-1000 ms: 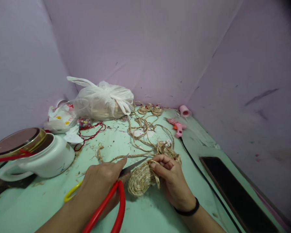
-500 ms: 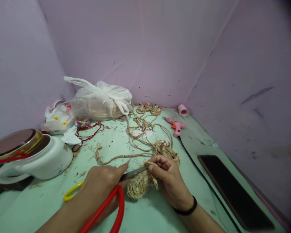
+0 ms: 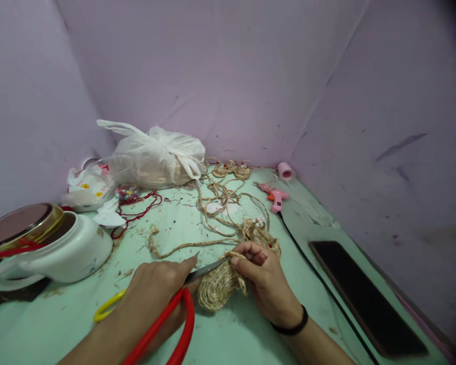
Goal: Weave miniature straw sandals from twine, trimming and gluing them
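Red-handled scissors (image 3: 188,318) are in my left hand (image 3: 155,284), fingers closed round them and the thumb lying along the blade. Their blade tip touches the upper edge of a coiled, braided straw piece (image 3: 215,290). Pinched at that same edge, the straw piece is held by my right hand (image 3: 264,279), which has a dark band at the wrist. Just beyond the right hand lies a second straw piece (image 3: 260,234) with white beads. A loose straw braid (image 3: 190,245) runs leftward across the table. The left hand hides where the scissors pivot.
To the right are a pink glue gun (image 3: 274,196) with a black cord and a dark phone (image 3: 365,296). A white pot (image 3: 81,248) stands left. A yellow handle loop (image 3: 108,306) shows beside my left forearm. Behind sit a plastic bag (image 3: 157,157) and red yarn (image 3: 146,208).
The whole view has shifted very slightly. Both hands, the scissors and the straw piece keep nearly the same positions.
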{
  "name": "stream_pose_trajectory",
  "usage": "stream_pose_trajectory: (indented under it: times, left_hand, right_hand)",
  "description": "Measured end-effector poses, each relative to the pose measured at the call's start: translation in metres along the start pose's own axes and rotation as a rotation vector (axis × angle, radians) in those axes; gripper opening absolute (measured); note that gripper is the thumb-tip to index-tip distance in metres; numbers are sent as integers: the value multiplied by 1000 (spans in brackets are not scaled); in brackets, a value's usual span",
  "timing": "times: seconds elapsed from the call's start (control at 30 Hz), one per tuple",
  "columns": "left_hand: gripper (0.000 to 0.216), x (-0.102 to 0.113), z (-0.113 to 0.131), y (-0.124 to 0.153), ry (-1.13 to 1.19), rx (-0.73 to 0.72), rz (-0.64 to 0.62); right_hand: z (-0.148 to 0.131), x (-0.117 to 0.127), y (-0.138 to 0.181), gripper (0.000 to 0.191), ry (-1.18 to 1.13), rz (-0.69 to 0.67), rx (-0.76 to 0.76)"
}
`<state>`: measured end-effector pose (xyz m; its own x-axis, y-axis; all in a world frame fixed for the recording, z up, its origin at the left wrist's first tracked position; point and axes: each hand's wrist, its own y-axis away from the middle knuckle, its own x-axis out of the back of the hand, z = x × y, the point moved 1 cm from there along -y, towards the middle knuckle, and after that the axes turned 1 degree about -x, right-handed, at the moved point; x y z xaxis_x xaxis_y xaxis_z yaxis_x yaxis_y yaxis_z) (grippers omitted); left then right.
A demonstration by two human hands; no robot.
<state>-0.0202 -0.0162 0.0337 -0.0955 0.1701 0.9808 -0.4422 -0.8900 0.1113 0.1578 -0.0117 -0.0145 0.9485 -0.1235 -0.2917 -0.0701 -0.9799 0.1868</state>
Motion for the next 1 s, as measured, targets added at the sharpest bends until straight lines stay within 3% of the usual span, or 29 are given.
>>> stream_pose_trajectory:
  times: [0.13, 0.3, 0.53, 0.73, 1.0]
  left_hand:
    - [34, 5, 4, 1, 69, 33, -37]
    - [33, 0, 6, 3, -4, 86, -67]
    - [46, -24, 11, 6, -130, 143, 5]
    - [53, -23, 21, 6, -274, 117, 6]
    - [31, -14, 10, 0, 20, 174, -50]
  right_hand:
    - [-2, -1, 0, 21, 29, 4, 19]
    - [-9, -5, 5, 18, 160, 37, 125]
    - [-5, -8, 8, 18, 213, 126, 181]
    - [-2, -6, 8, 17, 262, 104, 225]
    - [-3, -7, 13, 7, 391, -27, 389]
